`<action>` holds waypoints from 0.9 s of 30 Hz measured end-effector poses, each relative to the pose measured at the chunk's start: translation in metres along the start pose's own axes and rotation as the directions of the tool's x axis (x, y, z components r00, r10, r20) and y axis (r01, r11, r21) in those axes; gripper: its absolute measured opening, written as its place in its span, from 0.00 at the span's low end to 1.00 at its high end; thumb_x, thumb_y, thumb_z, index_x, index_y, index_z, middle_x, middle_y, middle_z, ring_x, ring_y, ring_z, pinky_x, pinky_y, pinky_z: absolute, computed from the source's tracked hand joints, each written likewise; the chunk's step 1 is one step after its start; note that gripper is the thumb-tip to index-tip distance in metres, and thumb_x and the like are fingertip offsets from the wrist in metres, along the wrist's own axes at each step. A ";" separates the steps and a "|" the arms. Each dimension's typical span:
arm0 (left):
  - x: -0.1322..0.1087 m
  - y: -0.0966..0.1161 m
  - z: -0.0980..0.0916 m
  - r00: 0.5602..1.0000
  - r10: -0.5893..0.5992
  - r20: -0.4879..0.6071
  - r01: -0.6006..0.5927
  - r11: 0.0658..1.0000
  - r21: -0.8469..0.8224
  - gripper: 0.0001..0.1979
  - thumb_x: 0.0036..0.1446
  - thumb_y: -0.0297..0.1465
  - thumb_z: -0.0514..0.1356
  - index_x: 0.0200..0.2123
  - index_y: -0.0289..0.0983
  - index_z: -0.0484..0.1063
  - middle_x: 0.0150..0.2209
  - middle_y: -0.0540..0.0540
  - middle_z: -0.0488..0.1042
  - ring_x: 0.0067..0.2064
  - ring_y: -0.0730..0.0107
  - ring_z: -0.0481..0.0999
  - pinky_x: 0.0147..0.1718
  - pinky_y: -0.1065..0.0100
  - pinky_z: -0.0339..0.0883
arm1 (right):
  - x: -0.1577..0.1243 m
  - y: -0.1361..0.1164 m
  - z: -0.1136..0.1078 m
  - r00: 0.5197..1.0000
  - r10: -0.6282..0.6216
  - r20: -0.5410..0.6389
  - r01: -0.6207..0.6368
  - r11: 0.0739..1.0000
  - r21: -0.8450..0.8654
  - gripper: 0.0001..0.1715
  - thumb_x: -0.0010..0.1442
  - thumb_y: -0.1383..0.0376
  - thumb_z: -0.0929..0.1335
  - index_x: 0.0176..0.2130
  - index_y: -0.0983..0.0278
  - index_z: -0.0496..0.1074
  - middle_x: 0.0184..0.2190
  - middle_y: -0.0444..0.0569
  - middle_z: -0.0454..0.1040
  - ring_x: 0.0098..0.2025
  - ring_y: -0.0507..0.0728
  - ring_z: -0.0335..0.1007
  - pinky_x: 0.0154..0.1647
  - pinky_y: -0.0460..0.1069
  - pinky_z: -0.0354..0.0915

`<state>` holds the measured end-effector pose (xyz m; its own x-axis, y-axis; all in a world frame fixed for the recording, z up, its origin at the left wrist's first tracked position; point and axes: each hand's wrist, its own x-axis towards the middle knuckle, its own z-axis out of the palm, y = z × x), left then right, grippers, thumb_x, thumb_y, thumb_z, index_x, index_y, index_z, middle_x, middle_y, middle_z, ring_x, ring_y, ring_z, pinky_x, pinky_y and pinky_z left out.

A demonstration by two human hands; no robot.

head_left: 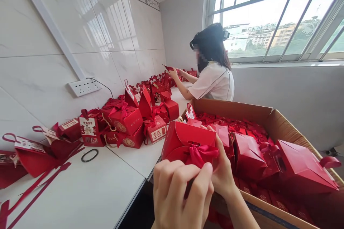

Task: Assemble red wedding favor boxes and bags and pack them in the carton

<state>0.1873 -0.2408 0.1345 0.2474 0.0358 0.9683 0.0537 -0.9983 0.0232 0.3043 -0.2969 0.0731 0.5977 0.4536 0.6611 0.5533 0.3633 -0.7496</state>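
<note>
Two bare hands are raised at the near middle of the view around a red gift box (188,137), which is held in the air over the near left edge of an open cardboard carton (271,114). The left hand (180,193) is curled, its fingertips pinched together on the red ribbon bow (202,153) at the box's front. The right hand (223,173) is closed on the box's right side, with one finger laid up along its edge. The carton, to the right, is filled with more red boxes (301,168). To the left a white counter (94,193) is set along a white tiled wall (113,25), on which a power socket strip (84,87) is fixed. A heap of red boxes (129,123) is piled on the counter against the wall, and a black ring (90,155) is laid on the bare part nearer. At the far end a co-worker (213,78) in a white shirt is seen with a red piece raised, beside a large barred window (268,14).
</note>
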 end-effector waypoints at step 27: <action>0.031 0.027 -0.059 1.000 0.003 0.012 -0.002 0.998 -0.058 0.13 0.45 0.19 0.65 0.36 0.36 0.75 0.27 0.49 0.71 0.32 0.71 0.68 0.35 0.64 0.64 | 0.001 -0.060 -0.006 0.998 -0.067 -0.003 0.066 0.998 -0.022 0.60 0.38 0.53 0.77 0.63 0.57 0.49 0.62 0.54 0.56 0.61 0.67 0.57 0.59 0.61 0.60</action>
<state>0.1398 -0.2695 0.1797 0.2594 0.0337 0.9652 -0.0033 -0.9994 0.0358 0.2753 -0.3237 0.1186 0.5610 0.4263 0.7096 0.6046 0.3745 -0.7030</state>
